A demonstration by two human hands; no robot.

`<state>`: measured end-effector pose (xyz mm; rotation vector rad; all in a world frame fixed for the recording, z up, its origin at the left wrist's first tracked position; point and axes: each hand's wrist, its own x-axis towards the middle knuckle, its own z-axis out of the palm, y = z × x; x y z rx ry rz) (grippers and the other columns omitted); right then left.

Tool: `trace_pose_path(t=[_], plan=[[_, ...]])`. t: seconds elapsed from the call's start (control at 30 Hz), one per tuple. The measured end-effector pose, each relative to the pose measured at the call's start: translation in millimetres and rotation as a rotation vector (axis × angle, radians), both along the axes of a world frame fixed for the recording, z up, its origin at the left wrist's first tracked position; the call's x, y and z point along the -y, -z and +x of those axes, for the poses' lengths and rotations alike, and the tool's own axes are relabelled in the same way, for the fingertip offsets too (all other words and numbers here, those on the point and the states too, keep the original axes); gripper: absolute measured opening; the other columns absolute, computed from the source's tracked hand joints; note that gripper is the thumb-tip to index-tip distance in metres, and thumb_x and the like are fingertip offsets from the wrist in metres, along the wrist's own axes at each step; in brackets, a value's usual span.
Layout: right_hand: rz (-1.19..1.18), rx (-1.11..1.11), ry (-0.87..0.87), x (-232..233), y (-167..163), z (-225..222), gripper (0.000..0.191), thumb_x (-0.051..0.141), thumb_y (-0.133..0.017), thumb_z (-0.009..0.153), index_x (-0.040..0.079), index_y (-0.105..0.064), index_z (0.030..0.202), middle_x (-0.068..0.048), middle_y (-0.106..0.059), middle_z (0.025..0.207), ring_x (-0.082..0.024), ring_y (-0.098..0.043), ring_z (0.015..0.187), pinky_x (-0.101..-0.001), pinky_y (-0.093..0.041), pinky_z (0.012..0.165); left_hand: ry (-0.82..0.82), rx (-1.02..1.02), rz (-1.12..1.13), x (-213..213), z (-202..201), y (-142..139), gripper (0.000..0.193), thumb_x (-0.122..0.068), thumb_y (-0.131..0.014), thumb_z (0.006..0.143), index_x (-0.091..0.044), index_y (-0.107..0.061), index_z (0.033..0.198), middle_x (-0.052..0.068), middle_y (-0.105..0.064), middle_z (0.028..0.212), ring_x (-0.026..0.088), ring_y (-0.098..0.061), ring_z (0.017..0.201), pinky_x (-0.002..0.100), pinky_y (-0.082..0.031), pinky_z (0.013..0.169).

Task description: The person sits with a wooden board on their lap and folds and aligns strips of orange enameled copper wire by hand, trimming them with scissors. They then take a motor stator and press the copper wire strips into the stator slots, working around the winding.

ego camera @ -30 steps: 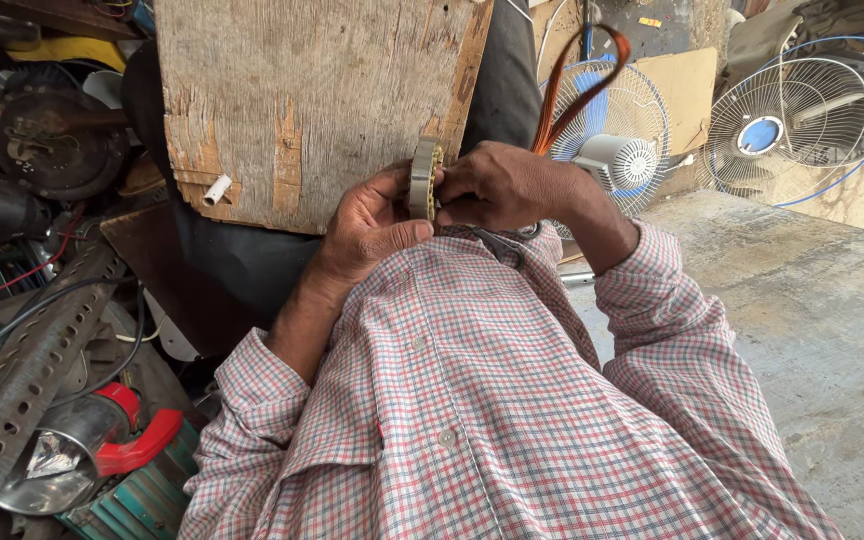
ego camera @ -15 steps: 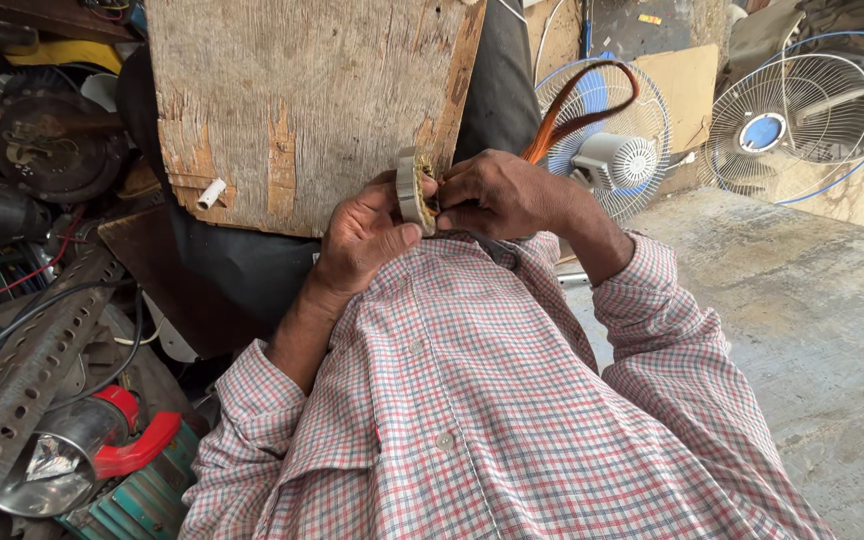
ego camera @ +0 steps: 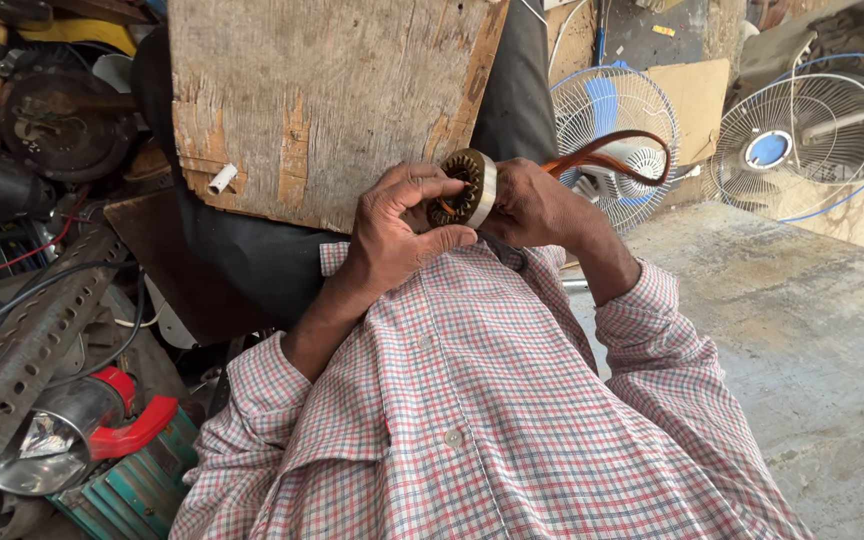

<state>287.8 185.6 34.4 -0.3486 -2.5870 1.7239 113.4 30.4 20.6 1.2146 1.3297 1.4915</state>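
Observation:
Both my hands hold a round motor stator ring (ego camera: 464,188), brown with slotted teeth and a pale band around its rim, in front of my chest. My left hand (ego camera: 395,232) grips its near side with fingers curled over the slotted face. My right hand (ego camera: 535,205) holds the far side. A loop of orange-brown wire (ego camera: 612,150) runs out from the ring to the right. My checked shirt (ego camera: 472,420) fills the lower view.
A worn wooden board (ego camera: 322,90) lies over my dark-trousered lap. Two table fans (ego camera: 612,120) (ego camera: 802,145) stand at the right on the concrete floor (ego camera: 812,330). At the left lie a perforated metal angle (ego camera: 12,370), cables, a red-handled shiny tool (ego camera: 82,440) and old motor parts (ego camera: 57,125).
The ring has turned in my hands so its slotted face shows more. The wire loop has swung lower and to the right. My left-hand fingers have shifted over the ring's face.

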Motion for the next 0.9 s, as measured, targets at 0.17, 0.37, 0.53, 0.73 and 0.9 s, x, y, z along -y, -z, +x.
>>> trace_pose_path(t=[0.17,0.37,0.53,0.73,0.9], plan=[[0.076,0.003,-0.013,0.4,3.4,2.4,0.017,0.007,-0.082,0.082,0.003,-0.076,0.098,-0.014,-0.076,0.096,-0.028,-0.076,0.087,-0.0382,-0.062,0.076,0.033,0.577,-0.179,-1.9,-2.9,18.1,0.032,-0.015,-0.082,0.094,-0.006,-0.071,0.123,0.001,-0.071,0.097,0.008,-0.068,0.089,0.026,-0.064,0.080],[0.041,-0.006,-0.001,0.5,5.7,3.1,0.021,0.006,-0.082,0.080,0.003,-0.076,0.100,-0.014,-0.076,0.099,-0.027,-0.077,0.088,-0.0372,-0.063,0.078,-0.010,0.392,-0.173,-4.7,-11.7,28.5,0.024,-0.008,-0.080,0.096,-0.007,-0.073,0.119,0.002,-0.072,0.098,0.011,-0.070,0.090,0.027,-0.063,0.082],[0.031,0.018,-0.008,1.1,7.9,2.9,0.021,0.004,-0.082,0.080,0.002,-0.076,0.100,-0.014,-0.076,0.097,-0.026,-0.077,0.085,-0.0360,-0.064,0.077,-0.181,-0.210,-0.077,-5.6,-13.7,31.3,0.011,-0.005,-0.077,0.097,-0.007,-0.076,0.108,0.009,-0.075,0.104,0.016,-0.075,0.096,0.028,-0.064,0.079],[0.048,0.003,0.000,-0.2,9.5,5.6,0.019,0.002,-0.082,0.077,0.001,-0.076,0.095,-0.014,-0.076,0.096,-0.026,-0.076,0.082,-0.0359,-0.063,0.073,-0.174,0.618,-0.324,-1.5,-23.2,29.5,0.008,-0.002,-0.070,0.100,-0.006,-0.075,0.105,0.007,-0.073,0.087,0.013,-0.061,0.068,0.026,-0.051,0.055],[0.067,-0.013,-0.016,0.3,7.9,2.8,0.018,0.003,-0.080,0.078,0.002,-0.076,0.096,-0.014,-0.075,0.094,-0.025,-0.076,0.080,-0.0368,-0.063,0.072,-0.191,0.380,-0.138,1.1,-27.4,10.3,0.025,-0.003,-0.070,0.096,-0.006,-0.065,0.120,0.006,-0.069,0.109,0.014,-0.066,0.095,0.027,-0.054,0.072]])
